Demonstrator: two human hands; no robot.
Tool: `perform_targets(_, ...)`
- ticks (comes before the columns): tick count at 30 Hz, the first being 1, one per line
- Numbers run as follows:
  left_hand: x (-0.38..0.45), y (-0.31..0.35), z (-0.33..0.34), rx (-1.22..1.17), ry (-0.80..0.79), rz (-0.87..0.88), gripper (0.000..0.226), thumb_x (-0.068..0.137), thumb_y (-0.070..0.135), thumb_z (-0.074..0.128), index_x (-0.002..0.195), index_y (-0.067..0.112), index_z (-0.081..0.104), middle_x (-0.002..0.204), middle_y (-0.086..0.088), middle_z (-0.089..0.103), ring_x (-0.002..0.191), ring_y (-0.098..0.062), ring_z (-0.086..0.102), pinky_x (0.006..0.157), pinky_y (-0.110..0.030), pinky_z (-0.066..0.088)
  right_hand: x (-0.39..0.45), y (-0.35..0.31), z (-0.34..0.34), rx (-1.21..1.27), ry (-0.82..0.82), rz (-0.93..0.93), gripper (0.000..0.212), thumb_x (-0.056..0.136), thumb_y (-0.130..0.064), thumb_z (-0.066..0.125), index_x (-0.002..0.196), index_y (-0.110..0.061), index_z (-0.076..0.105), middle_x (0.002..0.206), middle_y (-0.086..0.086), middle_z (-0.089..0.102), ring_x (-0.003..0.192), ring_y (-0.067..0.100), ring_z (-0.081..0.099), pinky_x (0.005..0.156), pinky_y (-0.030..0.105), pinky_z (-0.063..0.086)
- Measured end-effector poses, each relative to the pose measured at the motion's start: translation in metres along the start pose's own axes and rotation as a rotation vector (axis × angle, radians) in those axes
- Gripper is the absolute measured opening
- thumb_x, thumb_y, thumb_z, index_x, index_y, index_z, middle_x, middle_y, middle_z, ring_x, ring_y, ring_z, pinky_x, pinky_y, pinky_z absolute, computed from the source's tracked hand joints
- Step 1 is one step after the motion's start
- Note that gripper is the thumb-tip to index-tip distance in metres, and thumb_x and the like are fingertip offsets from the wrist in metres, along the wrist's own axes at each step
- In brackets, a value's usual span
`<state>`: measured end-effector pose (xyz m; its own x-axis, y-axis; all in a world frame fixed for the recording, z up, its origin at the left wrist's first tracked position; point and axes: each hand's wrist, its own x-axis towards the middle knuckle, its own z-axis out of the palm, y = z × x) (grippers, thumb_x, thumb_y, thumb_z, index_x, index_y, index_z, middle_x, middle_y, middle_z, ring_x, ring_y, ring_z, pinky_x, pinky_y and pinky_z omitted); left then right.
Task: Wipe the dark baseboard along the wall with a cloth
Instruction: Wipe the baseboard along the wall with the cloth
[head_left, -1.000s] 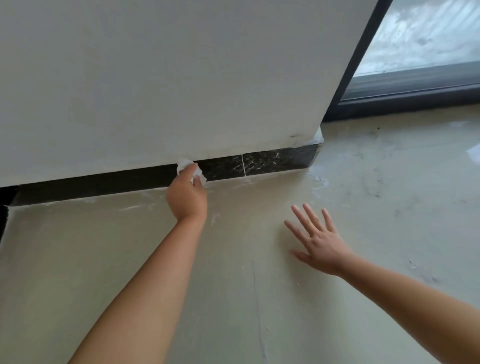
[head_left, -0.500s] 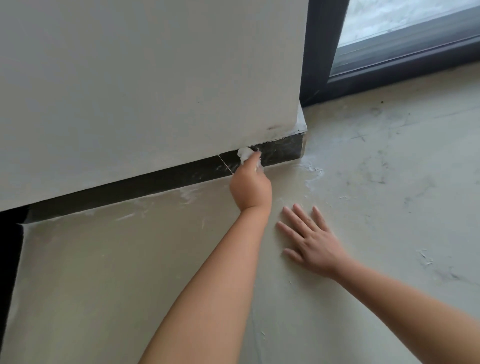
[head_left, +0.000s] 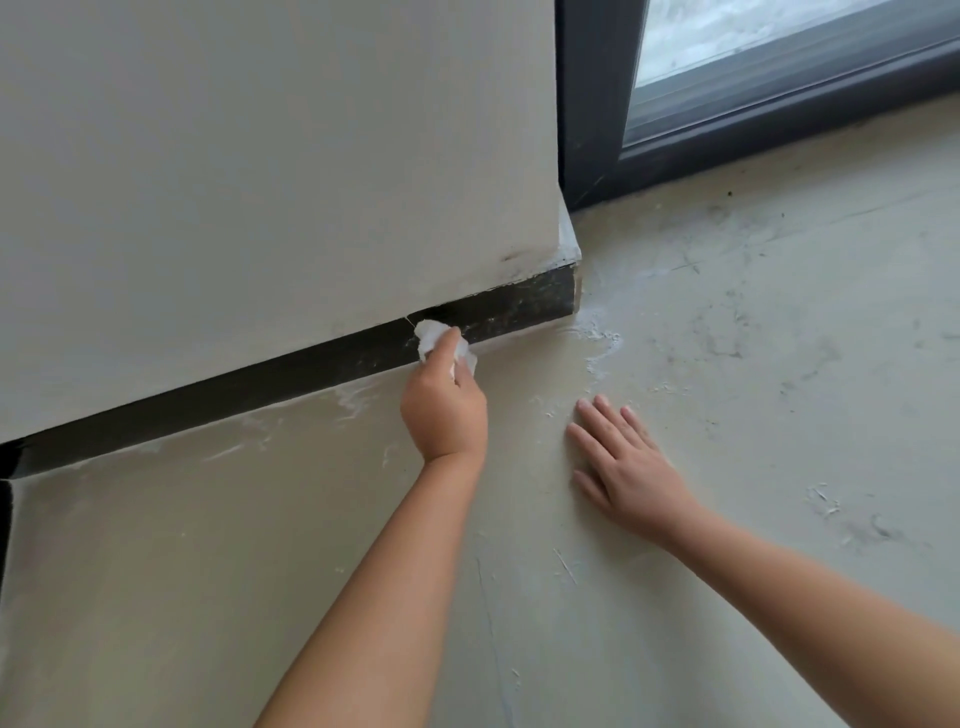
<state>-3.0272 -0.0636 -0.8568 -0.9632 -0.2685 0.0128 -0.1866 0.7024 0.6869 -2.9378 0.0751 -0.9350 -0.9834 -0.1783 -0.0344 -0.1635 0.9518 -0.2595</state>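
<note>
— So, where does the job stand?

— Mid-wipe, I'd judge. Biggest things first: the pale wall (head_left: 260, 171) runs from near left to far right, and the dark baseboard (head_left: 322, 364) sits along its foot, ending at the corner beside the window frame (head_left: 592, 104). The floor (head_left: 727, 338) below it carries white smears and dust.

— And the hands?

— The left hand (head_left: 444, 410) has its grip closed round a crumpled white cloth (head_left: 434, 338), fingers curled on it, pressing it against the baseboard just right of a thin seam. The right hand (head_left: 623, 467) lies flat on the floor to the right, fingers straight and spread, holding nothing; it looks like a brace.

— What comes next?

— The short stretch from the cloth to the right-hand corner looks speckled, though the view is too soft to be sure it is dust. The next stroke calls for steady pressure along that face to the end, keeping the cloth off the gritty floor.

— Anything changed from a moment ago?

— Yes. A second ago the cloth sat left of the seam; half a second ago it was at the seam's right, about where it is now. The right hand, then raised with fingers spread, now rests on the floor.
</note>
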Motion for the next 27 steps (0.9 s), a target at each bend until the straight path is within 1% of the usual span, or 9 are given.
perform_targets(2,0.004,0.016,0.011,-0.018,-0.008,0.044,0.034,0.086,0.0,0.05,0.116,0.012,0.061,0.102,-0.023,0.065,0.093,-0.038,0.057,0.067,-0.027,0.03,0.0,0.003,-0.001,-0.033,0.017,-0.016,0.078,0.097,-0.04,0.0,0.103,0.0,0.067,0.115,0.02,0.063,0.104,0.04,0.059,0.108,0.031,0.015)
perform_targets(4,0.007,0.033,0.023,-0.064,0.03,0.026,0.034,0.086,0.001,0.05,0.117,0.011,0.061,0.104,-0.024,0.065,0.095,-0.038,0.058,0.072,-0.028,0.031,0.0,0.006,-0.001,-0.05,0.016,-0.021,0.078,0.097,-0.04,0.0,0.104,0.0,0.067,0.116,0.019,0.062,0.104,0.04,0.059,0.108,0.03,0.006)
perform_targets(9,-0.01,0.059,0.053,-0.106,-0.06,0.1,0.037,0.086,-0.001,0.048,0.12,0.01,0.058,0.106,-0.022,0.065,0.097,-0.037,0.058,0.076,-0.028,0.031,-0.002,0.008,0.0,-0.033,-0.01,-0.03,0.075,0.097,-0.038,0.002,0.107,-0.002,0.067,0.117,0.017,0.062,0.106,0.038,0.058,0.107,0.034,0.015)
perform_targets(13,-0.014,0.065,0.065,-0.106,-0.111,0.091,0.04,0.088,0.0,0.046,0.124,0.014,0.054,0.107,-0.021,0.063,0.096,-0.036,0.057,0.076,-0.028,0.034,-0.004,0.008,-0.002,-0.006,-0.029,-0.029,0.074,0.097,-0.038,0.002,0.106,-0.005,0.068,0.116,0.014,0.064,0.106,0.034,0.06,0.103,0.033,0.031)
perform_targets(15,-0.016,0.066,0.063,-0.105,-0.204,0.201,0.038,0.086,-0.002,0.048,0.121,0.01,0.057,0.099,-0.025,0.063,0.09,-0.039,0.057,0.074,-0.032,0.036,-0.004,0.01,-0.002,-0.016,-0.021,-0.035,0.073,0.097,-0.038,0.004,0.106,-0.004,0.067,0.117,0.014,0.063,0.107,0.035,0.059,0.106,0.031,0.022)
perform_targets(18,-0.013,0.066,0.057,-0.073,-0.246,0.308,0.036,0.083,-0.005,0.05,0.116,0.007,0.061,0.089,-0.03,0.063,0.079,-0.042,0.056,0.067,-0.032,0.033,-0.005,0.012,-0.003,-0.04,-0.024,-0.047,0.057,0.094,-0.035,0.021,0.105,-0.004,0.068,0.116,0.014,0.063,0.106,0.035,0.06,0.106,0.032,0.024)
perform_targets(20,-0.005,0.061,0.052,-0.028,-0.241,0.299,0.037,0.084,-0.005,0.048,0.117,0.007,0.06,0.09,-0.03,0.062,0.08,-0.042,0.056,0.066,-0.032,0.031,-0.005,0.012,-0.004,-0.057,-0.038,-0.049,0.062,0.097,-0.035,0.015,0.105,-0.004,0.068,0.116,0.014,0.064,0.105,0.035,0.061,0.106,0.032,0.024)
perform_targets(23,0.004,0.037,0.039,0.07,-0.226,0.277,0.04,0.084,-0.006,0.045,0.118,0.009,0.06,0.097,-0.03,0.061,0.085,-0.042,0.056,0.069,-0.034,0.031,-0.005,0.011,-0.005,-0.057,-0.035,-0.058,0.075,0.098,-0.037,0.002,0.104,-0.002,0.068,0.116,0.016,0.063,0.104,0.037,0.06,0.107,0.031,0.011)
perform_targets(27,0.014,-0.013,0.011,0.147,-0.138,0.05,0.043,0.086,-0.003,0.044,0.127,0.01,0.052,0.112,-0.027,0.059,0.099,-0.041,0.055,0.076,-0.035,0.032,-0.004,0.01,-0.002,-0.071,-0.017,-0.066,0.076,0.098,-0.038,0.002,0.105,-0.001,0.067,0.116,0.018,0.062,0.104,0.039,0.059,0.108,0.032,0.007)
